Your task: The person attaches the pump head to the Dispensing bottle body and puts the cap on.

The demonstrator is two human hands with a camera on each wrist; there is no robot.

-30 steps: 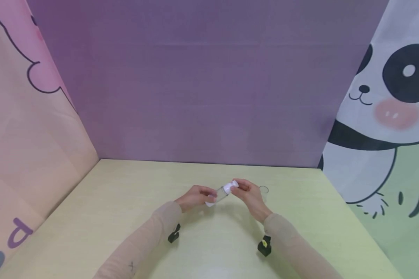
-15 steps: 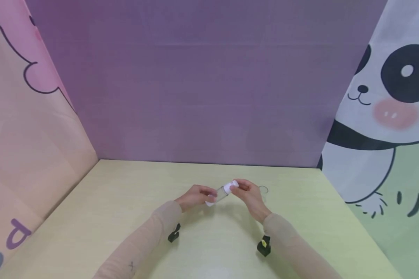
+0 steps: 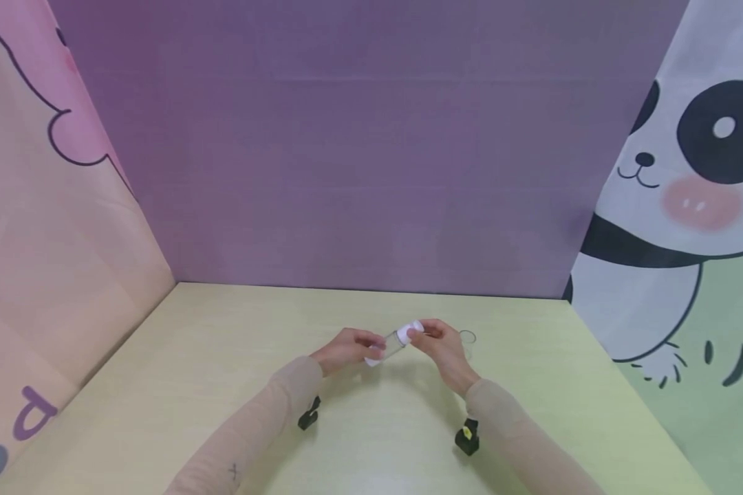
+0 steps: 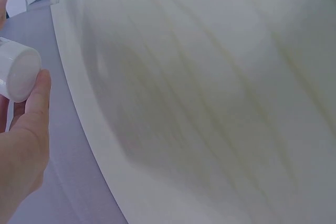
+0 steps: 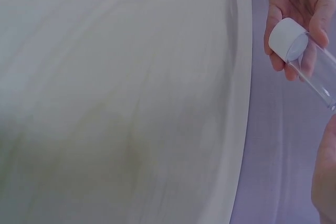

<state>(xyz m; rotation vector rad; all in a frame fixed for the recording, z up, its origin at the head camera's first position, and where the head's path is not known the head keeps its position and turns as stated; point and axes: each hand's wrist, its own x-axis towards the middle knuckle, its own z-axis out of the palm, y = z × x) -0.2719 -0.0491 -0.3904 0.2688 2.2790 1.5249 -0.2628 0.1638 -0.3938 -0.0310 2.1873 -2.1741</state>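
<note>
We count two hands, two sleeves, two black devices, one clear bottle with two white ends, one thin-rimmed vessel, one surface and one printed panda.

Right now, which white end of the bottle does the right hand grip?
The upper-right white end in the head view; the lower-left white end is in the left hand instead.

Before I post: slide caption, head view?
Left hand and right hand hold a tilted, white-ended clear bottle over a pale table.
</note>
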